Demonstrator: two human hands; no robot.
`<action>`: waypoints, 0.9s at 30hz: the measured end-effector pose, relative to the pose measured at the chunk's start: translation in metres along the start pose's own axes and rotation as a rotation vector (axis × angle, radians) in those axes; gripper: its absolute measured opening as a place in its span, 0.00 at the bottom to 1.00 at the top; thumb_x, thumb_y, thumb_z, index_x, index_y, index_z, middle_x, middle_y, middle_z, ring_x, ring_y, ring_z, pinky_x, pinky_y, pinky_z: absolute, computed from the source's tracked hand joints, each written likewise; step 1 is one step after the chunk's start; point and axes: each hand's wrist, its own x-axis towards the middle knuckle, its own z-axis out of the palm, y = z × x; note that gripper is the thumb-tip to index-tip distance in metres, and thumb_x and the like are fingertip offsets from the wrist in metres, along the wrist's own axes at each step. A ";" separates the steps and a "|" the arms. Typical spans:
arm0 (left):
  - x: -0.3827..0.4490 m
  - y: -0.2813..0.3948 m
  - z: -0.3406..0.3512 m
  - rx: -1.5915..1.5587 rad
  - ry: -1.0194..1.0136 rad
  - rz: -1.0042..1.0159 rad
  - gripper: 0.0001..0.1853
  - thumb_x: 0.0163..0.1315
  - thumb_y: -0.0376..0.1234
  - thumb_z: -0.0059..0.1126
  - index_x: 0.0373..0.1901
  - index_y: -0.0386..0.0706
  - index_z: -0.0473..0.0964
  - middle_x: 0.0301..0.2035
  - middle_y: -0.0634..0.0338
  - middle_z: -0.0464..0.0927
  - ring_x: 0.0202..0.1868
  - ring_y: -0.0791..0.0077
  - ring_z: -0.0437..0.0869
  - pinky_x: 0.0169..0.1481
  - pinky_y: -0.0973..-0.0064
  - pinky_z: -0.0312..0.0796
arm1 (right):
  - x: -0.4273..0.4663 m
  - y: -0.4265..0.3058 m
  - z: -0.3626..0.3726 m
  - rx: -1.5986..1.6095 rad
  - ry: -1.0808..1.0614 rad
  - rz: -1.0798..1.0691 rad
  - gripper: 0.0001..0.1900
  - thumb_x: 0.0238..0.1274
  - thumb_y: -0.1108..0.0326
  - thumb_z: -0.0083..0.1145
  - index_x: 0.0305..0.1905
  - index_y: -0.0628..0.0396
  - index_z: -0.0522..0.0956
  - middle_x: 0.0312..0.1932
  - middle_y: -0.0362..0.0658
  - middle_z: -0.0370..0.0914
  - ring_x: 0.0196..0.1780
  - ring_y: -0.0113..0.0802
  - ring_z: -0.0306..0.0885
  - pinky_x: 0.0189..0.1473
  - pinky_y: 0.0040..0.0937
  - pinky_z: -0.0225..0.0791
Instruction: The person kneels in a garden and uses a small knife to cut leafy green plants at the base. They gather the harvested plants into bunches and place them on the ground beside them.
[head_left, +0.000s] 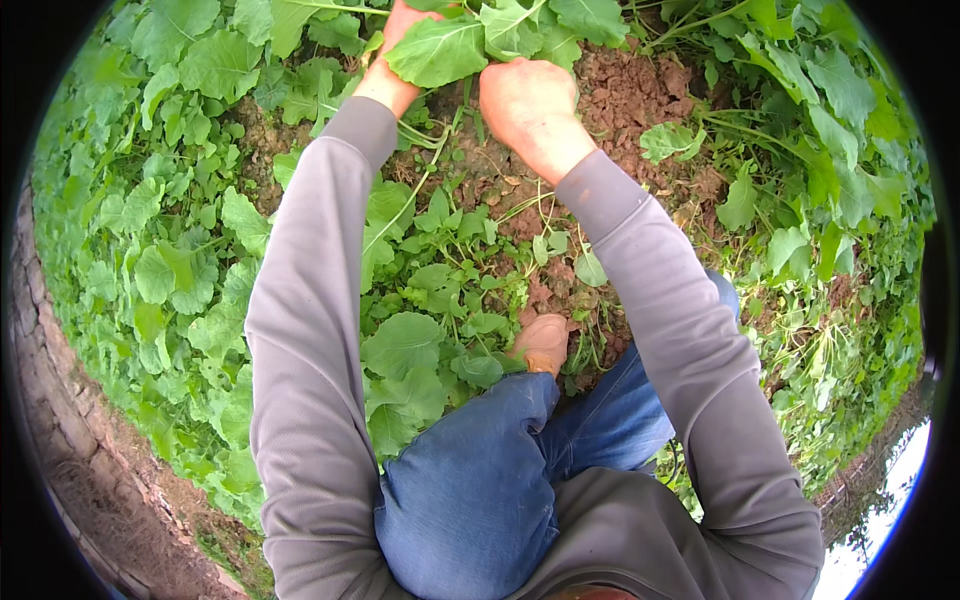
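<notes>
Both my arms reach towards the top of the head view, over leafy green plants. My left hand (397, 52) is partly hidden by a broad lobed leaf (439, 51); its fingers do not show, so I cannot tell what they hold. To its right, my right hand (528, 97) is curled into a fist, back upward, just below a cluster of leaves (517, 28). Whether anything is inside the fist is hidden. Bare reddish soil (626, 94) lies right of the fist. A long thin stem (420, 184) slants down below my left wrist.
Dense leafy plants (172, 270) grow on the left, and more (832, 135) on the right. My shoe (541, 341) stands on soil among low weeds. Pulled or flattened greens (817, 360) lie at the right. A stone edge (67, 405) curves along the far left.
</notes>
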 end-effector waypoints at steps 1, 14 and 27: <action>0.002 0.013 0.000 -0.111 0.008 -0.107 0.18 0.67 0.48 0.54 0.54 0.54 0.81 0.53 0.65 0.83 0.61 0.68 0.80 0.75 0.56 0.61 | 0.001 0.002 0.003 0.025 0.040 -0.027 0.08 0.58 0.71 0.59 0.35 0.56 0.89 0.32 0.54 0.88 0.38 0.51 0.91 0.36 0.48 0.84; -0.002 0.070 -0.012 -2.215 0.296 -0.872 0.32 0.76 0.63 0.43 0.72 0.56 0.69 0.69 0.63 0.74 0.69 0.63 0.74 0.76 0.57 0.60 | -0.051 0.034 0.088 0.147 0.101 0.212 0.27 0.71 0.66 0.51 0.74 0.42 0.72 0.29 0.54 0.85 0.31 0.56 0.87 0.35 0.54 0.80; -0.012 0.017 0.048 -2.792 0.381 -0.656 0.36 0.69 0.70 0.46 0.49 0.47 0.79 0.44 0.57 0.83 0.47 0.58 0.82 0.60 0.49 0.72 | -0.108 0.052 0.020 0.245 0.121 0.099 0.21 0.65 0.71 0.54 0.63 0.55 0.79 0.27 0.56 0.85 0.30 0.57 0.87 0.32 0.54 0.78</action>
